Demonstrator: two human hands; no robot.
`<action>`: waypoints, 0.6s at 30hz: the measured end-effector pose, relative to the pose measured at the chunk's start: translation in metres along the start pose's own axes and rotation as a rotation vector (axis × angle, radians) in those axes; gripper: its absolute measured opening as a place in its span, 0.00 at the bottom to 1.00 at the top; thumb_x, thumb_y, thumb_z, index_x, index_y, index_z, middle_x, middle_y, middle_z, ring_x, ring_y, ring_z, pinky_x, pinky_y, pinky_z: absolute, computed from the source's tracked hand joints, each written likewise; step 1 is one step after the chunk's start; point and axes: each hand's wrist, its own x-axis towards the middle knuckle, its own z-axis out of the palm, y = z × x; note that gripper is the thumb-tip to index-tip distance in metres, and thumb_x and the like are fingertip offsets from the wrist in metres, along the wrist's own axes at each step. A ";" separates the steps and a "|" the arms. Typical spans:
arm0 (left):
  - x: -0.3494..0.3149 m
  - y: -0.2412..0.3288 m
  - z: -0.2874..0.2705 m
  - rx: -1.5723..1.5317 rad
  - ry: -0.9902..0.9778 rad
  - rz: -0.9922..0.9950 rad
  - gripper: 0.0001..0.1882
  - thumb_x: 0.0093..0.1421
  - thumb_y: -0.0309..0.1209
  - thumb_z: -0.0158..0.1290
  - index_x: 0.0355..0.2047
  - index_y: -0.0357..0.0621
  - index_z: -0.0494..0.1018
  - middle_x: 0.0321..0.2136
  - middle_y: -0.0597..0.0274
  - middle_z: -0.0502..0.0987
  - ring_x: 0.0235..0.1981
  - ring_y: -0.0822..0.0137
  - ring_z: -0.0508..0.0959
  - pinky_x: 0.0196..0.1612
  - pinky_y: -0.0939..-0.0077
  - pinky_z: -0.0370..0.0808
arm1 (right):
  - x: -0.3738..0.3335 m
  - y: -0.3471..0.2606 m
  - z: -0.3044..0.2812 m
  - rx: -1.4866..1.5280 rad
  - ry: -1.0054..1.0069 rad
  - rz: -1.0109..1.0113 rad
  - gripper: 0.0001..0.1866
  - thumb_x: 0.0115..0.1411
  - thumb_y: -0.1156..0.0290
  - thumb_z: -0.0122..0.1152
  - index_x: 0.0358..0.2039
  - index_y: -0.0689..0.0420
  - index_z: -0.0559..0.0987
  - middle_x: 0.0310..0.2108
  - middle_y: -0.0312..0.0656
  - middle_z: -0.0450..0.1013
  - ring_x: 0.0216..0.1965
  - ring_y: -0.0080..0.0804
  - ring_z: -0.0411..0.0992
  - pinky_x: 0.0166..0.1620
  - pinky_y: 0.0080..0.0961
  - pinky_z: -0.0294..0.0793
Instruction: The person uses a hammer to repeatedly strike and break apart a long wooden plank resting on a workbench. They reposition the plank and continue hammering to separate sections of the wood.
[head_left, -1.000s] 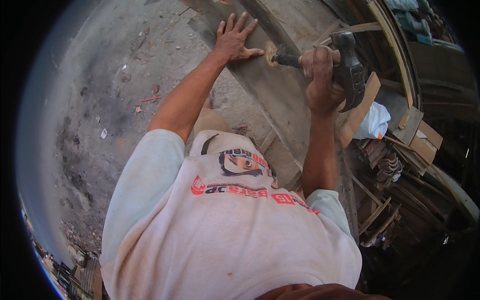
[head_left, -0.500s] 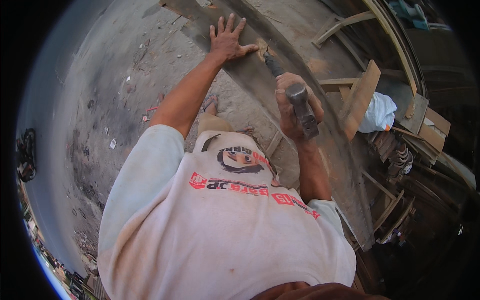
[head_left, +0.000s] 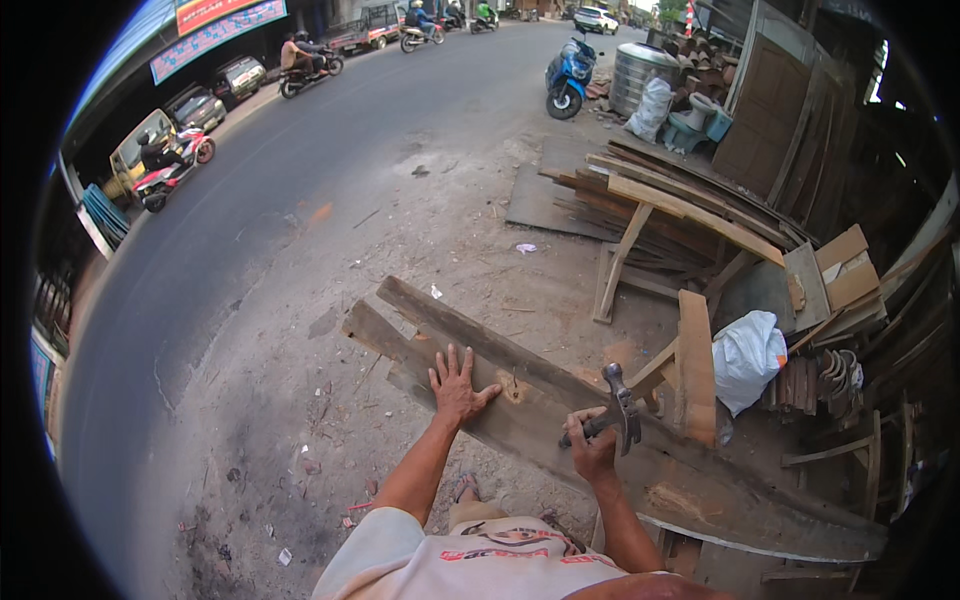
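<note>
My left hand (head_left: 460, 388) lies flat with its fingers spread on a long, worn wooden plank (head_left: 545, 430), which runs from far left to near right in front of me. My right hand (head_left: 596, 455) is wrapped round the dark handle of a claw hammer (head_left: 621, 405). The hammer is raised over the plank, its metal head to the right of my fist. Between the hands, beside my left thumb, a small dark spike like a nail (head_left: 515, 380) shows at a pale, splintered patch of the wood.
A wooden trestle (head_left: 680, 215) and stacked boards (head_left: 640, 250) stand at the right. Closer in are an upright plank (head_left: 696, 365), a white sack (head_left: 748, 360) and piled roof tiles (head_left: 815, 382). A road (head_left: 330, 150) with motorbikes passes on the left; a blue motorbike (head_left: 570, 75) is parked ahead.
The view has tilted up, bringing in the road and the far yard. The hammer has turned in my right hand, its handle swinging away from the nail-like spike. My left hand stays flat.
</note>
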 end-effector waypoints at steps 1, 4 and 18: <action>0.004 0.002 0.006 -0.012 0.002 0.026 0.60 0.50 0.70 0.59 0.76 0.56 0.50 0.77 0.49 0.39 0.77 0.41 0.37 0.74 0.38 0.36 | -0.002 0.008 0.001 -0.016 0.002 0.030 0.09 0.67 0.70 0.63 0.33 0.58 0.73 0.24 0.34 0.73 0.27 0.20 0.72 0.32 0.24 0.73; 0.011 -0.002 0.004 -0.019 -0.066 0.062 0.60 0.49 0.68 0.61 0.76 0.56 0.50 0.77 0.48 0.40 0.76 0.40 0.37 0.73 0.37 0.38 | -0.005 0.032 0.003 -0.029 -0.025 0.089 0.14 0.67 0.63 0.65 0.32 0.59 0.73 0.22 0.40 0.69 0.24 0.29 0.70 0.30 0.31 0.70; 0.001 0.020 -0.033 0.053 -0.246 -0.176 0.62 0.51 0.58 0.67 0.77 0.56 0.43 0.77 0.53 0.38 0.77 0.45 0.41 0.70 0.32 0.53 | -0.100 0.041 -0.047 -0.256 -0.280 0.626 0.26 0.66 0.47 0.58 0.38 0.63 0.76 0.27 0.54 0.75 0.32 0.48 0.77 0.39 0.45 0.74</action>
